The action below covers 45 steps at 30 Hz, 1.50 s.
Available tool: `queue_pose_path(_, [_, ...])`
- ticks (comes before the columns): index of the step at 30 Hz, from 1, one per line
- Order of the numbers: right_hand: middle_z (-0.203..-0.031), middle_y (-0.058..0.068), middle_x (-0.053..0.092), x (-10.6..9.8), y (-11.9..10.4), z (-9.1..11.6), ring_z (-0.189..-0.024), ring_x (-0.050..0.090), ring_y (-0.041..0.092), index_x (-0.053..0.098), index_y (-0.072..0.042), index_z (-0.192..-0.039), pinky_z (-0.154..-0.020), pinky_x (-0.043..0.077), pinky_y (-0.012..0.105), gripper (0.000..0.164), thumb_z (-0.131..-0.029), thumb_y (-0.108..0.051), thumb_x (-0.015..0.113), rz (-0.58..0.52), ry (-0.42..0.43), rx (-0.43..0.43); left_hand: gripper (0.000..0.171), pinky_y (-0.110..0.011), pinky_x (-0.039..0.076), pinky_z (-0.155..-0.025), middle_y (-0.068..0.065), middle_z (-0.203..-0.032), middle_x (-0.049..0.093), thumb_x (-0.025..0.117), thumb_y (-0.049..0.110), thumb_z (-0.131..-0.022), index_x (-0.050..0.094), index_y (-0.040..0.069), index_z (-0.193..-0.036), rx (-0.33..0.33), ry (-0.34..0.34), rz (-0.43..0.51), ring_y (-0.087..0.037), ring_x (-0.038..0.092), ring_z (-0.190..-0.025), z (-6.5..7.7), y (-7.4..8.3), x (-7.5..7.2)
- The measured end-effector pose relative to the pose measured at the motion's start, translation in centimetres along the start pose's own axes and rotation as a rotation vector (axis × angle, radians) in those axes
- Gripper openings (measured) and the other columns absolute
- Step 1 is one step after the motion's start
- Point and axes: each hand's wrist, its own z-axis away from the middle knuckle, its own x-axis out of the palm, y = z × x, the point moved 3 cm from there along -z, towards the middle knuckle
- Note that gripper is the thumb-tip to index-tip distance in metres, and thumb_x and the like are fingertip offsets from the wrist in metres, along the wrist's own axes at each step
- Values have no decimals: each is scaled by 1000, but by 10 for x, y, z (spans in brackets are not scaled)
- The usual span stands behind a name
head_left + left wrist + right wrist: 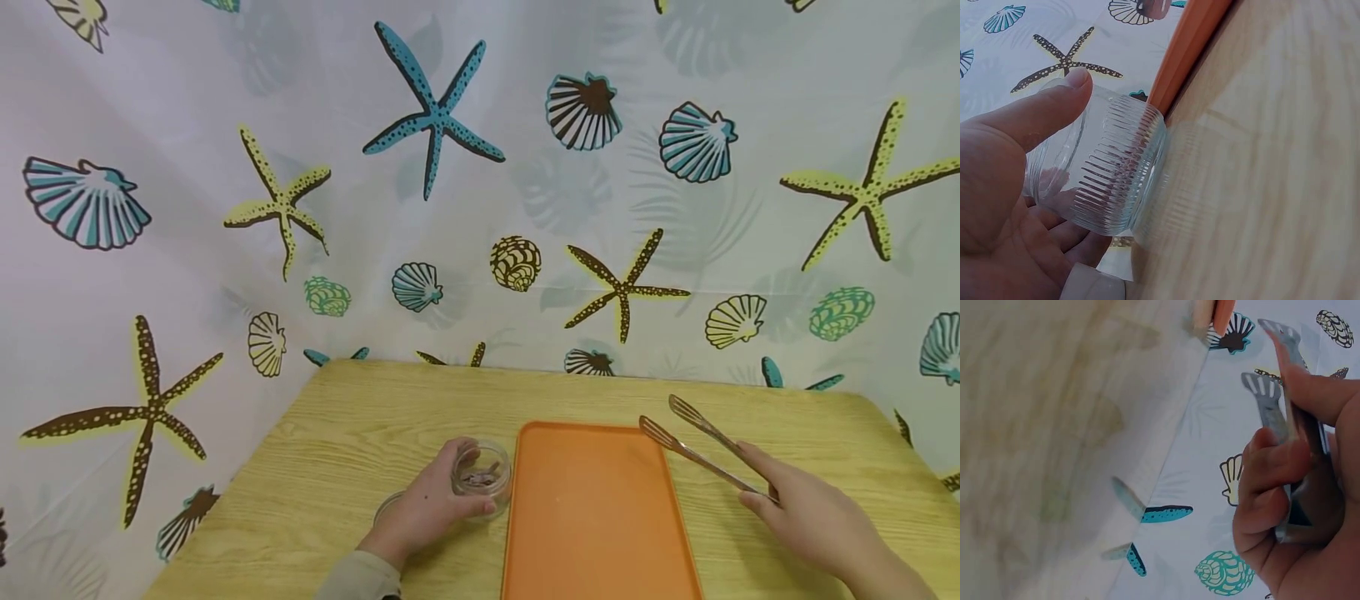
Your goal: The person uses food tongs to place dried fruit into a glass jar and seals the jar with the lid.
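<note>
My left hand (433,505) grips a clear ribbed glass jar (1116,162), thumb on one side and fingers round the other. The jar stands uncovered on the table beside the tray's left edge, and small brownish pieces (480,478) lie at its bottom. In my right hand (817,517) are metal tongs (708,458), held between thumb and curled fingers. Their two slotted tips stand apart with nothing between them, over the tray's upper right edge. The right wrist view shows the fingers (1266,506) wrapped round the tongs' handle.
An orange rectangular tray (592,508) lies on the wood-grain table (360,408) between the hands. A round rim (388,503) shows partly behind the left wrist. A white curtain (465,225) printed with starfish and shells hangs round the table's back and sides.
</note>
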Motion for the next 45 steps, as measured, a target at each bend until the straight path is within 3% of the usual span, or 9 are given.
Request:
queue_pose_path(4, [-110, 25, 67, -1, 14, -1, -90, 66, 37, 31, 3, -155, -68, 52, 53, 79, -102, -50, 56, 17, -53, 54, 94, -54, 26, -117, -11, -156, 42, 85, 40, -82, 32, 13, -155, 6, -1, 0, -29, 34, -145, 1, 1, 1])
queue_pose_path(6, [-127, 35, 59, 0, 20, -2, -107, 63, 49, 28, 9, -154, -78, 51, 62, 84, -103, -54, 51, 28, -81, 78, 94, -53, 26, -117, -11, -156, 42, 85, 40, -82, 32, 13, -155, 5, -1, -2, -29, 34, -145, 1, 1, 1])
queue_pose_path(8, [-134, 40, 51, 2, 25, -1, -115, 56, 55, 24, 13, -152, -83, 48, 66, 87, -104, -55, 48, 25, -116, 101, 94, -53, 26, -117, -11, -156, 42, 85, 40, -82, 32, 13, -155, 1, 0, -3, -29, 34, -145, 1, 1, 1])
queue_pose_path(16, [-125, 47, 51, 13, 32, 1, -117, 49, 62, 12, 24, -146, -90, 44, 69, 85, -107, -42, 47, -18, -195, 131, 93, -54, 26, -117, -11, -156, 42, 85, 41, -83, 32, 13, -154, -2, -4, -14, -30, 34, -145, 1, 0, 0])
queue_pose_path(21, [-118, 44, 57, 17, 27, 4, -107, 59, 56, 7, 27, -145, -86, 47, 67, 101, -102, -52, 52, -7, -233, 157, 93, -54, 25, -117, -11, -156, 42, 85, 40, -82, 33, 13, -154, -4, 2, -14, -30, 34, -145, 0, 0, 0])
queue_pose_path(28, [-119, 43, 57, 20, 22, 6, -100, 65, 50, 11, 29, -143, -76, 52, 62, 125, -89, -72, 59, 83, -213, 203, 92, -54, 27, -117, -10, -156, 42, 85, 39, -83, 33, 14, -154, -6, 3, -13, -30, 35, -145, -1, 0, 0])
queue_pose_path(38, [-119, 41, 58, 21, 21, 6, -103, 63, 51, 16, 30, -141, -80, 51, 63, 131, -83, -78, 60, 68, -261, 227, 93, -54, 27, -117, -10, -156, 42, 85, 40, -83, 32, 14, -155, 4, 6, -14, -29, 35, -145, 1, -1, 0])
queue_pose_path(45, [-129, 48, 47, 22, 25, 5, -112, 56, 57, 14, 30, -142, -87, 47, 66, 132, -83, -79, 59, 38, -281, 234, 94, -54, 27, -117, -10, -156, 41, 85, 41, -82, 31, 14, -155, 5, -1, -12, -29, 34, -145, 2, 0, 0])
